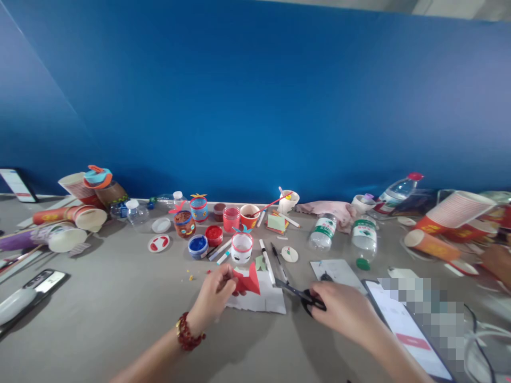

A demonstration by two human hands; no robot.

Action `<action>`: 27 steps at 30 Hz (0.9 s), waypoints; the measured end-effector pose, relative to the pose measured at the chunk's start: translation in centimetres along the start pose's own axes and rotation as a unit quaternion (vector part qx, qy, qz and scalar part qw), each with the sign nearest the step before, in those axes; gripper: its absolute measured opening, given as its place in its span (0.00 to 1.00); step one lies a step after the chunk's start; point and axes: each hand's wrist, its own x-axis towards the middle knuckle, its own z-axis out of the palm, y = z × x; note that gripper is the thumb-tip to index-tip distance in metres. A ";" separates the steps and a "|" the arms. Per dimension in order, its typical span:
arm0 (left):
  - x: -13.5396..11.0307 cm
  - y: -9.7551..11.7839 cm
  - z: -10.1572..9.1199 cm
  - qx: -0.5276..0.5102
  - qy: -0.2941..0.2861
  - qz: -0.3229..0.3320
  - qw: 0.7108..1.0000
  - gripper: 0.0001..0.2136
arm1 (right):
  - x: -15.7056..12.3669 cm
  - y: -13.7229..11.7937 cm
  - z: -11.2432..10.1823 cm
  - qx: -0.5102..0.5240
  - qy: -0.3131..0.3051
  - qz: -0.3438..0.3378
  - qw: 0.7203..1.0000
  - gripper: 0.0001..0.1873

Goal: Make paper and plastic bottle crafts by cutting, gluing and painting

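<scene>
My left hand [217,292] pinches a folded piece of red paper [249,280] above a white sheet [257,303] on the table. In my right hand [339,306] is a pair of scissors [299,294] with black handles, its blades pointing left towards the red paper but apart from it. Behind the paper stands a small white painted cup [241,249] with a red rim, a drawn face and blue paper strips on top. A white marker [267,261] and a black pen [279,261] lie between the paper and the scissors.
Open paint jars of blue [198,246] and red [214,234] stand left of the white cup. Two plastic bottles [322,231] [364,239] rest at the right. A tablet [407,330] lies beside my right forearm, and a phone [34,298] at far left. Another person's hand [497,263] shows at the right edge.
</scene>
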 end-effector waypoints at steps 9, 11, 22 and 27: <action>0.4 -1.0 0.3 0.088 -0.014 0.000 0.996 0.08 | -2.9 3.2 1.5 0.124 0.001 0.031 0.992 0.06; 0.4 -1.1 0.3 0.108 -0.007 0.005 0.994 0.09 | -3.4 4.0 1.8 0.161 0.008 0.044 0.986 0.07; 0.0 -1.4 0.7 0.128 0.010 0.025 0.991 0.08 | -3.8 5.0 5.7 0.479 0.001 0.053 0.876 0.13; 0.1 -1.6 0.7 0.142 0.013 0.015 0.990 0.09 | -3.6 5.3 6.3 0.355 0.031 0.095 0.930 0.11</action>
